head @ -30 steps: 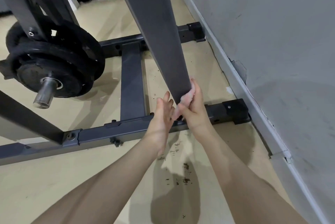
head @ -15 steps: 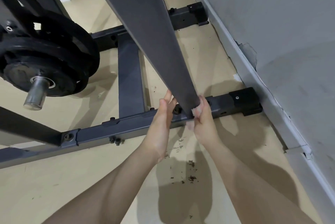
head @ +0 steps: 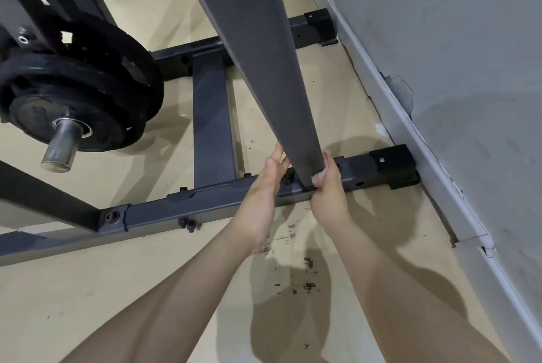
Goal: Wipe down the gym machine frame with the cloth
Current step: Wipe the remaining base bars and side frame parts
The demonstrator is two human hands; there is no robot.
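Presently, a pale cloth (head: 318, 178) is gripped by the right hand (head: 328, 189) at the upright post's (head: 264, 69) foot; the left hand (head: 264, 186) is spread flat alongside.

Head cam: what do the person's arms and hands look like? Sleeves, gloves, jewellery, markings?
Both forearms are bare right up to the bottom edge of the frame: no sleeves in view. The left hand and right hand wear no gloves. No watch, bracelet, ring or marking shows on the visible sides.
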